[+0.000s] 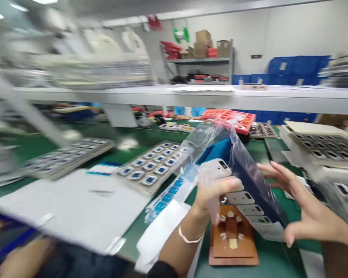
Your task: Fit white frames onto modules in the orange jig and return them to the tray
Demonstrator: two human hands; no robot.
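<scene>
Green worktop (269, 262), pretty crowded; orange-brown fixture (233, 253) sits nearest; just above it, between the hands, there's a clear plastic bag (217, 135) with something dark blue inside; left hand (210, 195) is closed on the bag's side, right hand (310, 216) half open by the other edge, can't tell if it's touching; further back, blue-centred parts in a tray (143, 188), then red trays (248, 119), then grey shelving (200, 60).
</scene>
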